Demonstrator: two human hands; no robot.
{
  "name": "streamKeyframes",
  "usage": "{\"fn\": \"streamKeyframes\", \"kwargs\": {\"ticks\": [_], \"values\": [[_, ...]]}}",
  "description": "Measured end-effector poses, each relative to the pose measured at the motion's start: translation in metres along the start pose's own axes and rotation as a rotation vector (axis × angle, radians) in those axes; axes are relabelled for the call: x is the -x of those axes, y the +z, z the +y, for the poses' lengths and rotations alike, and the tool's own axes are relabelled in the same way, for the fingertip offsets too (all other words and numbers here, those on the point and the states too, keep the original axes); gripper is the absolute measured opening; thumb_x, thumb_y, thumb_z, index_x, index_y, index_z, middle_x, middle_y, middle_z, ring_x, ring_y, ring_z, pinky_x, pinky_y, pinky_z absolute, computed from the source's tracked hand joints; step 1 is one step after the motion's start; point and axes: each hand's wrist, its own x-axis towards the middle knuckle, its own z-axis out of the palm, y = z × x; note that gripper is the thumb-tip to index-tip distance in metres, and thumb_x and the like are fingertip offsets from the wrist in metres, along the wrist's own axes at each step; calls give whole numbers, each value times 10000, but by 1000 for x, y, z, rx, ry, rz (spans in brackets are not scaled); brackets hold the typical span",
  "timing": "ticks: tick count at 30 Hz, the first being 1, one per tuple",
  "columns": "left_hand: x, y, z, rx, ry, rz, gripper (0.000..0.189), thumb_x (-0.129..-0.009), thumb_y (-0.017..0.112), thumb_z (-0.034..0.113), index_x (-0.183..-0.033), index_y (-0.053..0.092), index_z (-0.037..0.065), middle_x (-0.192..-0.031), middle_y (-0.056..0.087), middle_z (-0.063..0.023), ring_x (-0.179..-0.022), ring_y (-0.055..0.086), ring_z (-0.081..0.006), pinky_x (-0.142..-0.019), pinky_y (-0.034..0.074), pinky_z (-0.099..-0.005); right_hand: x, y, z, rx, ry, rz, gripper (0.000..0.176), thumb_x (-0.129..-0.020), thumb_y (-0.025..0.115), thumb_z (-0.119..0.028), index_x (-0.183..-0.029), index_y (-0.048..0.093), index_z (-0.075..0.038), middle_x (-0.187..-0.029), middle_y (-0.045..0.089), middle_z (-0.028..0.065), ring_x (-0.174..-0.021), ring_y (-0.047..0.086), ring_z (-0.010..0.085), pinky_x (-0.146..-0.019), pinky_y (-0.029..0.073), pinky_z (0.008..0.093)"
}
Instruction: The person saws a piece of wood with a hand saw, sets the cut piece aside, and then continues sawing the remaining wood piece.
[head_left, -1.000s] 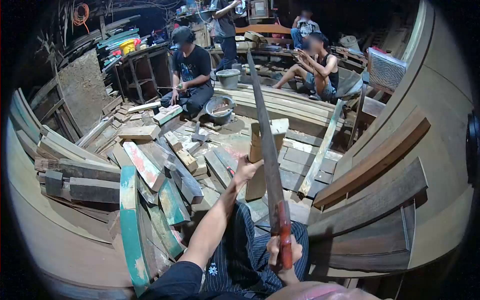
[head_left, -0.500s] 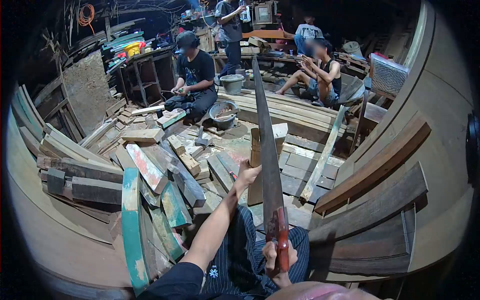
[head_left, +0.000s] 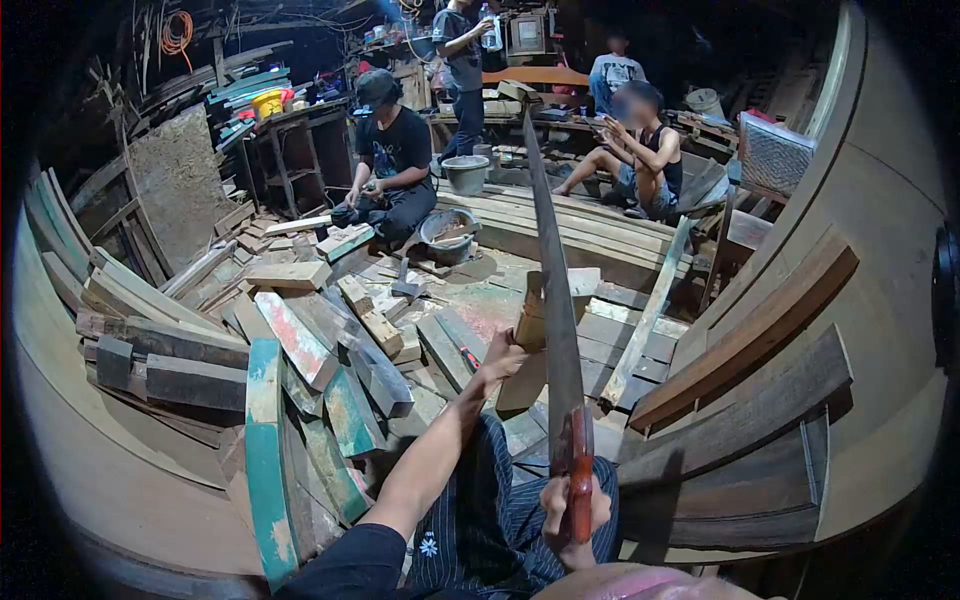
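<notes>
My right hand (head_left: 577, 510) is wrapped round the red-brown handle of a long hand saw (head_left: 557, 280). The saw's blade points up and away, tapering toward the top of the view. My left hand (head_left: 503, 358) grips a light wooden piece (head_left: 534, 312) just left of the blade. Part of that wood lies behind the blade, so I cannot tell whether the two touch. Both hands are above my striped trousers, with the left arm stretched farther forward.
Wood offcuts (head_left: 295, 340) are heaped on the left, and long planks (head_left: 560, 220) lie ahead. Curved boards (head_left: 750, 330) stand at the right. A bucket (head_left: 448, 232) is near a seated person (head_left: 392, 150); several other people are farther back.
The saw and the wooden piece have shifted to the right, and my left hand has moved right with the wood. The seated person at the left has lowered their hands.
</notes>
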Motion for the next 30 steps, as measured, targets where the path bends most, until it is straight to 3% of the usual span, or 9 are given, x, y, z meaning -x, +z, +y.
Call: {"fn": "streamKeyframes", "kwargs": {"ticks": [2, 6, 8, 11, 14, 16, 17, 25, 30], "values": [[0, -5, -13, 182, -13, -13, 313, -745, 741, 13, -1043, 666, -45, -912, 700, -49, -774, 635, -112, -699, 516, -272, -19, 10, -4, -175, 159, 26, 221, -849, 614, -204, -731, 586, -19, -558, 575, 63, -460, 590, 188, -463, 463, 297], [-6, 7, 13, -12, -136, 42, 194, -812, 725, 66, -959, 684, -53, -846, 701, -35, -754, 629, -102, -666, 507, -273, 4, 8, 9, -170, 194, 29, 214, -849, 605, -203, -764, 589, -8, -559, 571, 82, -460, 582, 177, -463, 465, 307], [-17, 5, 17, -87, -178, 96, 205, -799, 766, 110, -929, 686, -28, -822, 680, -10, -725, 595, -72, -638, 485, -258, 24, -7, 2, 261, -171, -15, 193, -829, 622, -195, -757, 583, -20, -545, 545, 73, -441, 556, 189, -454, 453, 316], [-18, 10, 22, 8, -162, 137, 221, -791, 805, 190, -872, 710, 8, -768, 663, 19, -686, 564, -52, -599, 471, -246, 111, -25, 74, 881, -347, 34, 177, -804, 659, -209, -759, 561, -70, -554, 499, 33, -433, 498, 193, -460, 420, 330], [-15, 3, 26, -38, -252, 96, 249, -794, 804, 197, -914, 712, 0, -797, 672, 11, -703, 569, -43, -593, 478, -248, 66, 3, 80, 640, -813, 563, 218, -800, 665, -209, -693, 530, -75, -534, 490, 15, -417, 497, 184, -469, 431, 304], [-13, 5, 18, -105, -216, 90, 249, -791, 806, 194, -915, 710, 1, -795, 670, 10, -701, 569, -42, -597, 477, -248, 57, -20, 16, 275, -123, -14, 252, -774, 698, -259, -651, 603, -60, -541, 572, 59, -420, 573, 207, -415, 448, 311], [-14, 5, 16, -142, -195, 86, 249, -790, 807, 193, -915, 709, 1, -794, 669, 10, -700, 569, -41, -598, 476, -248, 22, -17, -16, 84, -121, -95, 218, -804, 672, -189, -714, 539, -42, -581, 590, 74, -450, 545, 173, -463, 436, 268], [-12, 6, 26, -76, -182, 87, 208, -791, 806, 184, -879, 696, 32, -769, 656, 27, -677, 557, -41, -595, 461, -242, -4, -24, -20, -110, -82, -229, 351, -820, 749, -300, -732, 627, 18, -625, 639, 89, -484, 581, 138, -479, 459, 259], [-13, 4, 24, -97, -252, 54, 214, -810, 786, 161, -916, 704, -6, -811, 676, 6, -729, 579, -49, -640, 482, -257, 17, -9, -23, 62, 55, 16, 558, -875, 620, -516, -766, 644, 31, -642, 652, 77, -539, 625, 162, -554, 494, 272]]}}
